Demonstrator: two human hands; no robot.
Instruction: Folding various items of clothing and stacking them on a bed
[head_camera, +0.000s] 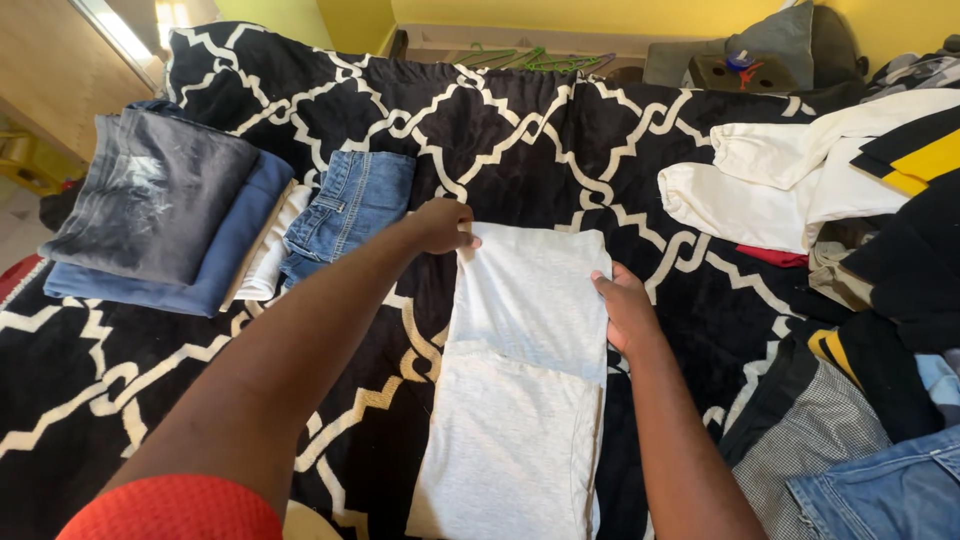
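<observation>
A light grey garment lies lengthwise on a black blanket with a white lattice pattern; its far part is folded back over the near part. My left hand pinches the folded part's far left corner. My right hand grips the right edge of that fold. Both forearms reach in from the bottom of the view.
Folded clothes are stacked at the left: a dark grey piece on a blue one, then a white piece and folded jeans. Loose clothes are heaped at the right: a white garment, black-and-yellow cloth, checked fabric, denim. Hangers lie beyond.
</observation>
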